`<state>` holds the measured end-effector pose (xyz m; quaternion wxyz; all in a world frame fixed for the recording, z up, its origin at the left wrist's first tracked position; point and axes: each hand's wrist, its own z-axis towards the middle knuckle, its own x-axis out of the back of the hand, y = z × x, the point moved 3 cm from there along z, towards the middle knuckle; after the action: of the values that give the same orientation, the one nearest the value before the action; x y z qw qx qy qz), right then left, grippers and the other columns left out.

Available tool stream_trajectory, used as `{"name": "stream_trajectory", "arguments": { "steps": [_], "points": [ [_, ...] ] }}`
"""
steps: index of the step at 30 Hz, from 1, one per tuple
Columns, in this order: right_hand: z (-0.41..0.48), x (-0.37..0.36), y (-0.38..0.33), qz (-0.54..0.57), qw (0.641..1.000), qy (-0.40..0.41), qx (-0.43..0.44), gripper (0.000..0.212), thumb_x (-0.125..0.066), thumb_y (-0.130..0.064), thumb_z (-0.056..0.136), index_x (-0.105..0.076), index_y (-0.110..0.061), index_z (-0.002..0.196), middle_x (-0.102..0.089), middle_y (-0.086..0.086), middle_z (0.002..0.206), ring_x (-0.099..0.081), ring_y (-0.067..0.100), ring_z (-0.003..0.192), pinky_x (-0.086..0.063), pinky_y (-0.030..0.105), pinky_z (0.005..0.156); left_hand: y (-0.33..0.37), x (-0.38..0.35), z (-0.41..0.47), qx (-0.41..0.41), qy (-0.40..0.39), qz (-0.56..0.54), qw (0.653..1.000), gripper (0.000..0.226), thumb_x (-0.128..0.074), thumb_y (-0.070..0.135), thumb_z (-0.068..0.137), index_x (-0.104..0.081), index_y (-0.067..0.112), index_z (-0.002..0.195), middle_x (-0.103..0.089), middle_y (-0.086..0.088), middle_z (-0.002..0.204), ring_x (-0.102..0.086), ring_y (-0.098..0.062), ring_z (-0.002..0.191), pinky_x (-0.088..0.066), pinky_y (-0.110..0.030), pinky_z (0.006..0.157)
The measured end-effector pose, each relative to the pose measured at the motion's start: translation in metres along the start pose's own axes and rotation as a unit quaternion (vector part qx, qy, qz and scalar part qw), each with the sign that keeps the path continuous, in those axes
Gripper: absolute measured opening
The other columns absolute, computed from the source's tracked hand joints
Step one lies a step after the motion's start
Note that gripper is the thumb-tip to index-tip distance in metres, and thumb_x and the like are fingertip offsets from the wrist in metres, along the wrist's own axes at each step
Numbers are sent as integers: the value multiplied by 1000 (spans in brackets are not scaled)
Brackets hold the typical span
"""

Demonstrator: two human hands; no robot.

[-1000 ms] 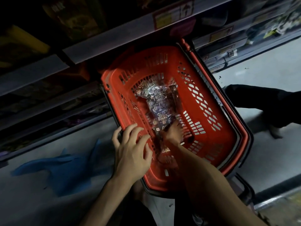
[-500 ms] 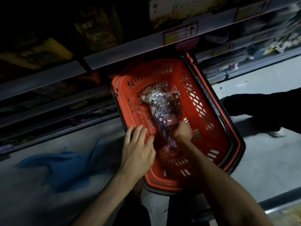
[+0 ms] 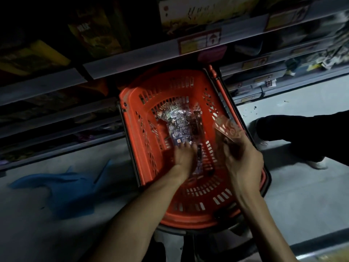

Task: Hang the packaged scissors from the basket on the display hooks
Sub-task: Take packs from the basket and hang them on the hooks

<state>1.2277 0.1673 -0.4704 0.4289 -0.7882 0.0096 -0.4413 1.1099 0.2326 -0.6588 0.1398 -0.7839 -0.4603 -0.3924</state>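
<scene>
An orange plastic basket (image 3: pixel 143 133) stands in front of the low shelves. A pile of clear printed scissors packages (image 3: pixel 179 125) lies on its bottom. My left hand (image 3: pixel 184 157) reaches into the basket, and its fingertips touch the near end of the pile; blur hides any grip. Over the basket's right side, my right hand (image 3: pixel 243 161) holds one clear package (image 3: pixel 227 127) lifted clear of the pile. No display hooks can be made out in the dark shelving.
Dark store shelves (image 3: pixel 132 65) with price labels run across the top. A blue cloth-like thing (image 3: pixel 62 188) lies on the grey floor at the left. Another person's dark trouser leg (image 3: pixel 302 135) and shoe are at the right.
My left hand left the basket's left rim and went down onto the pile. My right hand came up out of the basket to the right with one package.
</scene>
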Motion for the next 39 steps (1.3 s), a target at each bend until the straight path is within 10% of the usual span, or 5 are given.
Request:
{"name": "stream_trajectory", "arguments": {
  "steps": [11, 18, 28, 35, 39],
  "points": [
    [15, 17, 14, 37, 999, -8, -8, 45, -76, -21, 91, -65, -29, 134, -78, -12, 105, -73, 5, 97, -58, 30, 88, 20, -48, 72, -96, 21, 114, 989, 47, -33, 19, 110, -38, 6, 155, -45, -19, 156, -41, -38, 142, -32, -46, 114],
    [12, 15, 21, 32, 999, -37, -14, 31, -77, -21, 91, -71, -23, 121, -63, -35, 80, -63, -19, 81, -44, 0, 73, 21, -45, 60, -143, 14, 143, 979, 62, -52, 17, 103, -31, 14, 161, -25, -14, 169, -27, -35, 153, -31, -46, 119],
    [0, 8, 28, 53, 998, -30, 8, 33, -76, -14, 92, -71, -22, 123, -62, -35, 89, -57, -29, 78, -41, -5, 69, 19, -44, 58, -199, 13, 257, 946, 52, -54, 24, 104, -45, 25, 155, -32, -5, 168, -17, -33, 158, -10, -53, 128],
    [-7, 1, 37, 148, 987, -56, -21, 16, -67, -28, 100, -65, -32, 115, -74, -21, 102, -70, -7, 95, -59, 29, 86, 6, -7, 32, -258, 9, 264, 929, 39, -52, 23, 105, -58, 23, 144, -59, 3, 147, -49, -28, 140, -20, -51, 125],
    [-15, 9, 31, 169, 984, -45, -29, 27, -68, -27, 99, -62, -29, 125, -74, -17, 109, -69, -3, 100, -57, 35, 93, -10, 34, 2, -244, -34, 183, 952, 23, -65, 23, 98, -73, 19, 120, -74, -2, 124, -69, -27, 120, -51, -34, 91]
  ]
}}
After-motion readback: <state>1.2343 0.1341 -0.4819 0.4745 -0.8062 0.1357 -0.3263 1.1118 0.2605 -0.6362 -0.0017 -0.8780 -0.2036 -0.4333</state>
